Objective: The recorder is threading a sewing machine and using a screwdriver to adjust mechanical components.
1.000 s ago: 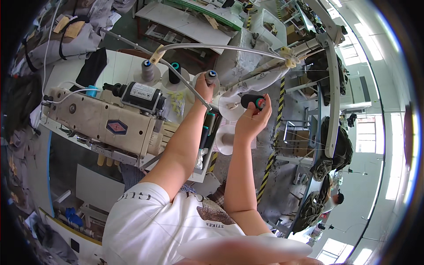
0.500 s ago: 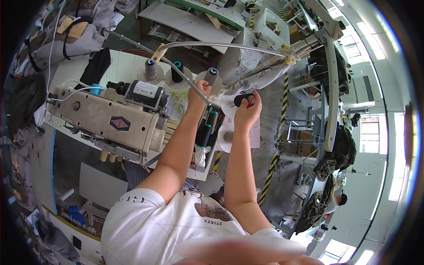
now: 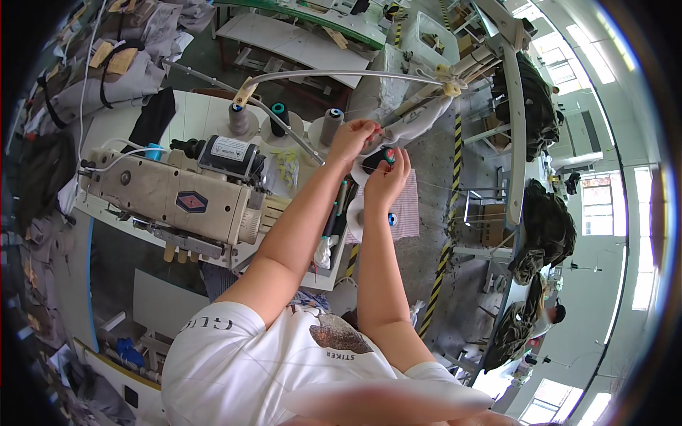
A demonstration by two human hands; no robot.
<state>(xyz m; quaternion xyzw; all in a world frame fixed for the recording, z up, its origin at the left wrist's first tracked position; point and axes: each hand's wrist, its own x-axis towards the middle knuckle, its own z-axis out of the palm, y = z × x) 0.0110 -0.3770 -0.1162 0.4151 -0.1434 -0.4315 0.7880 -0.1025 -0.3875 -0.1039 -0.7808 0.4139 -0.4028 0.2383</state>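
Note:
Over the thread stand, my left hand (image 3: 354, 140) is closed in a pinch, with a small red bit at its fingertips; what it holds is too small to make out. Just below and to the right, my right hand (image 3: 387, 182) is closed, fingers bent beside the end of a black thread cone (image 3: 372, 162). A red and green spot shows there, and I cannot tell what lies between the fingers. Left of my hands, a grey thread cone (image 3: 332, 126), a black thread cone (image 3: 278, 118) and another grey thread cone (image 3: 239, 119) stand on white discs.
A beige sewing machine (image 3: 177, 192) with a black motor fills the left of the white table. A metal guide rod (image 3: 291, 135) crosses by my left forearm. A tray (image 3: 332, 245) of thread spools lies below the hands. Dark garments (image 3: 550, 220) are piled at the right.
My left hand has moved right, away from the grey cone and toward my right hand. My right hand has shifted slightly left and down, staying by the black cone.

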